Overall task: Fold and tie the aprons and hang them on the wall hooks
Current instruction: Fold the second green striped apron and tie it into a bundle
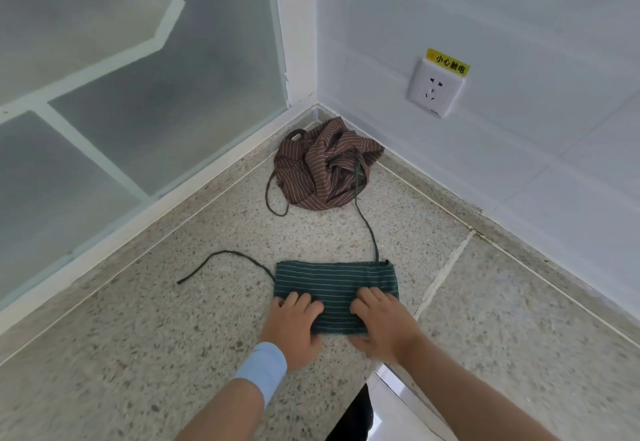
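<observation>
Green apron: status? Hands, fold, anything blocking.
Hands: left hand and right hand curled over its near edge. Fold: green apron in a flat strip, ties loose. In the way: one tie trails onto the brown apron.

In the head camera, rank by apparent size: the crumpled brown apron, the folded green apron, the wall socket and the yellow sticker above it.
1. The crumpled brown apron and the folded green apron: too alike to rank, the green one nearer and partly covered.
2. The wall socket.
3. The yellow sticker.
</observation>
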